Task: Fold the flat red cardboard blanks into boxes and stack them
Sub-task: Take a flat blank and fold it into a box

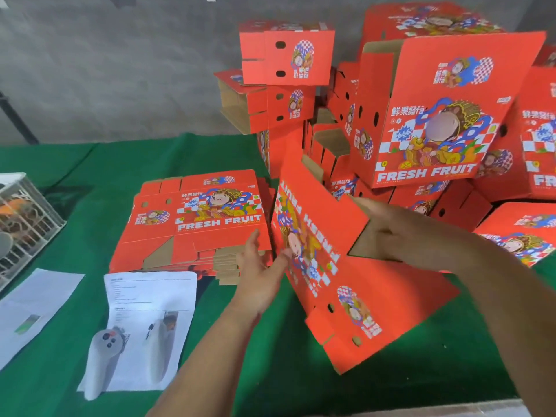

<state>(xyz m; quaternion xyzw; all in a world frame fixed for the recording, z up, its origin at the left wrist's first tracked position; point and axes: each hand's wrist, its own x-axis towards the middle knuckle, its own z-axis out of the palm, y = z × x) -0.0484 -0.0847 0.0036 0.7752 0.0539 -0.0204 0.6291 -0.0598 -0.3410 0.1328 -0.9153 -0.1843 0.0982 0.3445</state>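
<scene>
Nearest on the green-clothed counter [270,371] lie two white printed paper sheets [150,332], with a pale handheld controller [103,359] resting on the nearer one. Just beyond, a red printed cardboard blank [346,284], half opened, stands tilted between both hands. The left hand [260,266] presses flat against its printed face, fingers [254,240] spread and straight. The right hand [391,227] reaches inside the raised flap, fingers curled on the brown inner panel. Left of it sits a stack of flat red blanks [198,224]. At the far left edge stands a white lattice crate [27,224]; its contents are unclear. Behind, folded red boxes [436,115] are piled high.
</scene>
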